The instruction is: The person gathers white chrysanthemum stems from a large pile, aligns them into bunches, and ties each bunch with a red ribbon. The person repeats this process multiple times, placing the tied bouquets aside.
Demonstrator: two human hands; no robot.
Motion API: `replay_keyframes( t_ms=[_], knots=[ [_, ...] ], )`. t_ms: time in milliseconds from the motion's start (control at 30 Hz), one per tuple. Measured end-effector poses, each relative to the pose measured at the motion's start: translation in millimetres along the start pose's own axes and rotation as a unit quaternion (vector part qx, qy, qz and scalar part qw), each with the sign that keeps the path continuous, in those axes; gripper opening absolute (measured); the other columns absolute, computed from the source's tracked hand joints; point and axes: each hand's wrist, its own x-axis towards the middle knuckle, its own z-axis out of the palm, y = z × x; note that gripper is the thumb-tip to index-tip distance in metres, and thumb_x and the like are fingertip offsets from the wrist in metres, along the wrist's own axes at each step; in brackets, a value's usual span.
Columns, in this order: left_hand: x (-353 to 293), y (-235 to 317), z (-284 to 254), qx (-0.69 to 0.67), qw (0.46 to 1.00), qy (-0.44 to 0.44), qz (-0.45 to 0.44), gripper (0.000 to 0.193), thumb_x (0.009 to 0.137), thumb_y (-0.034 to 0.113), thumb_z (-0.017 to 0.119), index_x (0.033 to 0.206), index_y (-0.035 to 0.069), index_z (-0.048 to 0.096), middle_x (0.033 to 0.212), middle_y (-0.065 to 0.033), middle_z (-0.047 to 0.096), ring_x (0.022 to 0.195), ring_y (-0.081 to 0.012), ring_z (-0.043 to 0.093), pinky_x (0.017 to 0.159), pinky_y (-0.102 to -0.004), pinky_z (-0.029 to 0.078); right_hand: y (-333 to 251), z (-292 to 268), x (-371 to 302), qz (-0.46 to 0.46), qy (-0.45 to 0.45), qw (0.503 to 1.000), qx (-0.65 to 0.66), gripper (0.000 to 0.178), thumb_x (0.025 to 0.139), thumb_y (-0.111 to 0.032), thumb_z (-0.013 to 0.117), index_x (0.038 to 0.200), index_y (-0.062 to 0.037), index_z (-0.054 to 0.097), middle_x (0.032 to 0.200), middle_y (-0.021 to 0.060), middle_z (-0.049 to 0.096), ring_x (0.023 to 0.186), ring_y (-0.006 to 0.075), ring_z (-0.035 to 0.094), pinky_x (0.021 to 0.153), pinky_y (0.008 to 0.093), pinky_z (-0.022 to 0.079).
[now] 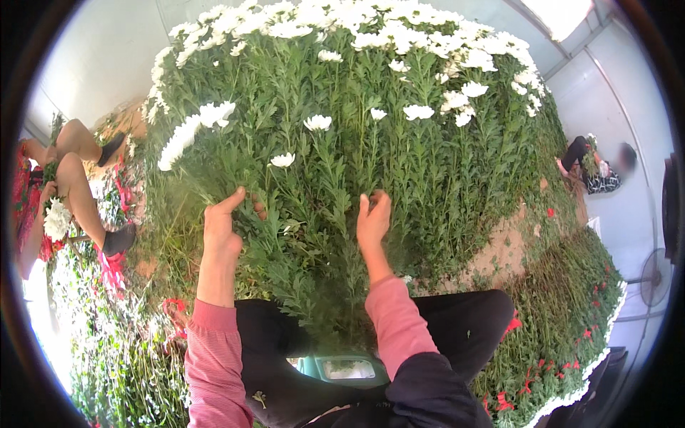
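The person sitting here is pressing both hands into a huge heap of white chrysanthemums (335,143), green stems and leaves facing them, white blooms crowding along the far top edge. The left hand (222,227) is lying against the leafy stems at the heap's lower left, thumb up and fingers curling in among the foliage, so I cannot tell whether they are gripping any stem. The right hand (374,220) is resting near the middle of the heap, fingers straight and close together, flat on the leaves, gripping nothing. Both pink sleeves are coming up from dark trousers, and a pale green tub (342,369) is sitting between the knees, its contents too unclear to name. Two other people are working nearby: one at the left holding a white flower bunch (56,218), one at the far right crouching (598,165). A second heap with red flowers (564,314) is lying at the lower right
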Motion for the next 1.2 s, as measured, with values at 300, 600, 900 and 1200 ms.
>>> replay_keyframes(
  t_ms=[300, 600, 900, 1200],
  knots=[
    [5.5, -0.8, 14.3, -0.031, 0.999, -0.016, -0.009, 0.018, 0.092, 0.009, 0.065, 0.103, -0.006, 0.063, 0.087, -0.0158, 0.067, 0.072, -0.0264, 0.068, 0.062, -0.0422, 0.059, -5.9, -17.5, 38.9, 0.095, -0.057, 0.966, 0.232, 0.02, 0.102, -0.022, 0.056, 0.103, -0.0023, 0.057, 0.079, 0.0083, 0.061, 0.065, 0.0173, 0.06, 0.061, 0.034, 0.049],
    [0.4, -5.0, 45.7, -0.074, 0.995, -0.065, -0.03, 0.017, 0.091, 0.008, 0.067, 0.1, -0.007, 0.064, 0.081, -0.0157, 0.068, 0.069, -0.0258, 0.068, 0.063, -0.0403, 0.06, -84.2, -69.2, 30.9, -0.156, -0.096, 0.973, 0.14, 0.021, 0.101, -0.014, 0.058, 0.115, -0.0003, 0.065, 0.082, 0.0102, 0.069, 0.055, 0.013, 0.059, 0.051, 0.0278, 0.049],
    [6.4, -14.0, 53.9, -0.13, 0.985, -0.109, 0.007, 0.022, 0.089, 0.018, 0.068, 0.089, -0.005, 0.065, 0.086, -0.015, 0.068, 0.082, -0.0259, 0.067, 0.072, -0.0403, 0.058, -111.5, -68.5, -38.6, -0.277, -0.17, 0.941, 0.097, 0.024, 0.094, -0.01, 0.067, 0.116, -0.003, 0.066, 0.092, 0.0176, 0.073, 0.072, 0.0267, 0.072, 0.063, 0.0322, 0.059],
    [-4.5, -6.6, 68.2, -0.053, 0.991, -0.122, 0.026, 0.027, 0.089, 0.015, 0.072, 0.1, -0.008, 0.063, 0.09, -0.0193, 0.072, 0.076, -0.0248, 0.071, 0.069, -0.0399, 0.062, -124.8, -86.9, -56.8, -0.154, -0.274, 0.946, 0.076, 0.025, 0.094, -0.02, 0.066, 0.112, -0.003, 0.066, 0.095, 0.0155, 0.067, 0.083, 0.0359, 0.066, 0.072, 0.0381, 0.055]
  ],
)
